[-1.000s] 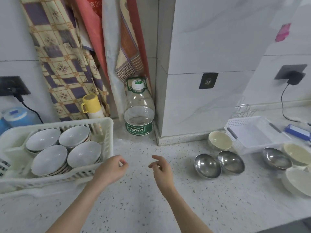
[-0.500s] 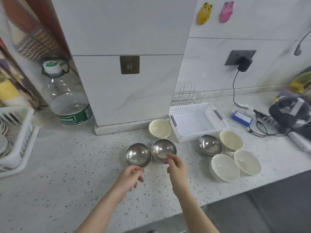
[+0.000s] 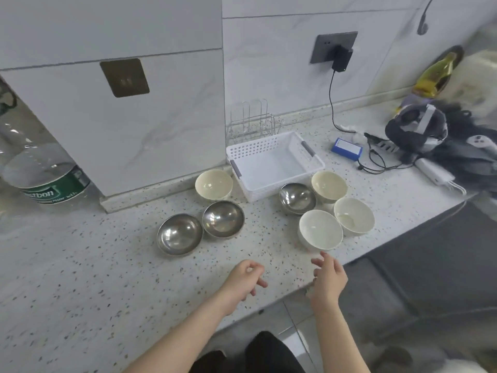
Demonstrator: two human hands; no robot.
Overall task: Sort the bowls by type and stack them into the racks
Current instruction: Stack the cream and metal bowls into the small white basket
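Three steel bowls stand on the counter: one [image 3: 179, 234] at left, a second [image 3: 223, 219] touching it, a third [image 3: 297, 197] by the white basket [image 3: 274, 165]. Cream bowls stand at the wall [image 3: 213, 184] and right of the basket [image 3: 329, 185]. Two white bowls [image 3: 320, 229] [image 3: 353, 216] stand near the counter's front edge. My left hand [image 3: 246, 278] hovers over the counter with loosely curled fingers, holding nothing. My right hand [image 3: 328, 275] hovers just in front of the nearest white bowl, fingers relaxed, holding nothing.
A wire rack [image 3: 252, 122] stands behind the basket. A big water bottle [image 3: 40, 168] stands far left. A blue box [image 3: 347, 149], cables, a power strip [image 3: 435, 173] and a dark headset [image 3: 419, 127] lie at right. The counter edge runs beside my right hand.
The view has swung right, away from the left rack of bowls. Both hands have drawn back from the steel bowls toward the front edge; the right hand now sits near the white bowl.
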